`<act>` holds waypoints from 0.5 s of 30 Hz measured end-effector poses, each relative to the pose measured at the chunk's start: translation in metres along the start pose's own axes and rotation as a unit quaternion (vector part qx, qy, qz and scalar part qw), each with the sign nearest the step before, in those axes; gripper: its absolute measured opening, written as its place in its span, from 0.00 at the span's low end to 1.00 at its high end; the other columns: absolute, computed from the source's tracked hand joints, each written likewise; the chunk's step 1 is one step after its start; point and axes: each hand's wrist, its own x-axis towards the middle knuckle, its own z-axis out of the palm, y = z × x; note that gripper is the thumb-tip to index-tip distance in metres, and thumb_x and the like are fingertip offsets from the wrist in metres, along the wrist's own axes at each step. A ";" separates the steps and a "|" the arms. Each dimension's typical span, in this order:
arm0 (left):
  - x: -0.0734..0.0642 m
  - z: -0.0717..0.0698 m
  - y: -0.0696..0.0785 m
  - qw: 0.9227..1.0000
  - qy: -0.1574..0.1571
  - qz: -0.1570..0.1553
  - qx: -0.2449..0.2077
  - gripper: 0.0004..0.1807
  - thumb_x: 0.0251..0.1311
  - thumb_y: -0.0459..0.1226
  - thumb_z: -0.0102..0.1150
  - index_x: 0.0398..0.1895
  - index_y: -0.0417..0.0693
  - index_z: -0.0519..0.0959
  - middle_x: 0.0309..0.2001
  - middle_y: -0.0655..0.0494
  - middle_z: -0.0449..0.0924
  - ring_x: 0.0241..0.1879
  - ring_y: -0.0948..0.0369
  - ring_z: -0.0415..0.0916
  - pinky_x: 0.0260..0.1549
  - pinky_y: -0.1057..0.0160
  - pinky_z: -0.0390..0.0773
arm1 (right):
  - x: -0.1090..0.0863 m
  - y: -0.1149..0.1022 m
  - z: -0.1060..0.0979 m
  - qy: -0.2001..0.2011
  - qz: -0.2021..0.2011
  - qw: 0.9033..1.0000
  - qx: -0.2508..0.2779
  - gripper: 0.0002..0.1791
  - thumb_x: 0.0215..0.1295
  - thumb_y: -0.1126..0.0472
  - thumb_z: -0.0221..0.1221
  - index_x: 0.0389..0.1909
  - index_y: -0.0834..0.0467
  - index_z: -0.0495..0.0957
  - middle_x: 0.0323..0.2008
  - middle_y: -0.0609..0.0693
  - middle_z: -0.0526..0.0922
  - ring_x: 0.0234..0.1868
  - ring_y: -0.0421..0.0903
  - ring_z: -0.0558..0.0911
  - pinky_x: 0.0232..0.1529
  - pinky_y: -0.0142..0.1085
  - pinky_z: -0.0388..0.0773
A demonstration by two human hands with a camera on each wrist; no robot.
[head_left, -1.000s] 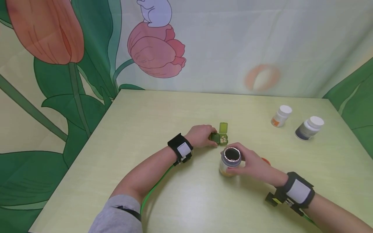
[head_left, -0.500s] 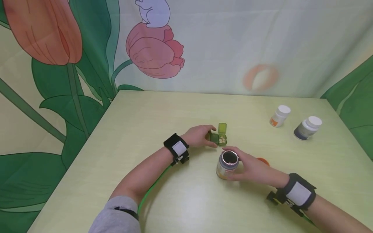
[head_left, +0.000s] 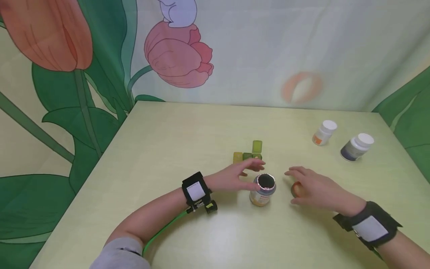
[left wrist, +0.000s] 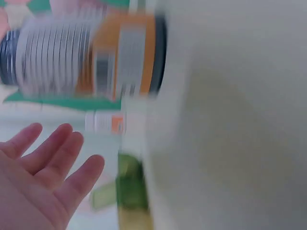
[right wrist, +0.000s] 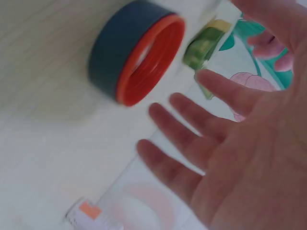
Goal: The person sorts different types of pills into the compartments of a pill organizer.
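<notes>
An uncapped pill bottle (head_left: 260,197) with an orange-and-white label stands upright on the table. My left hand (head_left: 231,178) reaches beside it, thumb near its rim and fingers spread; the left wrist view shows a gap between the fingers and the bottle (left wrist: 96,60). My right hand (head_left: 324,191) hovers at the screw cap (head_left: 296,189), partly covering it. From the right wrist, the cap (right wrist: 115,52) shows a dark outside and orange inside, apart from the loosely spread fingers. Behind the left hand lies a small green pill box (head_left: 247,156), one lid raised, partly hidden by that hand.
Two white-capped bottles stand at the back right: a small white-and-orange one (head_left: 324,133) and a larger white-and-dark one (head_left: 357,147). A printed curtain (head_left: 248,56) hangs behind the table's (head_left: 181,130) far edge.
My right hand has let go of the bottle and moved right to the cap. My left hand has left the pill box and come nearer, beside the bottle.
</notes>
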 end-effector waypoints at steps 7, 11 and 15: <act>0.002 0.018 -0.003 0.999 -0.037 0.002 -0.008 0.44 0.52 0.40 0.74 0.70 0.50 0.60 0.59 0.63 0.73 0.61 0.67 0.66 0.57 0.62 0.67 | -0.004 0.006 0.004 -0.029 0.028 0.999 -0.035 0.36 0.44 0.52 0.76 0.55 0.61 0.75 0.46 0.56 0.77 0.39 0.51 0.79 0.36 0.48 0.78; 0.003 0.021 -0.006 0.999 -0.038 0.010 0.002 0.37 0.52 0.41 0.74 0.65 0.52 0.66 0.55 0.65 0.75 0.59 0.69 0.67 0.56 0.65 0.68 | -0.004 0.008 0.007 -0.017 0.017 0.998 -0.050 0.32 0.43 0.54 0.76 0.51 0.59 0.78 0.39 0.49 0.76 0.34 0.46 0.77 0.31 0.43 0.77; 0.003 0.022 -0.004 0.999 -0.036 0.010 0.009 0.34 0.52 0.41 0.73 0.62 0.52 0.69 0.53 0.65 0.76 0.58 0.69 0.68 0.54 0.66 0.69 | -0.004 0.009 0.008 -0.002 0.001 0.998 -0.064 0.27 0.43 0.56 0.76 0.45 0.56 0.78 0.34 0.45 0.73 0.30 0.43 0.74 0.27 0.40 0.74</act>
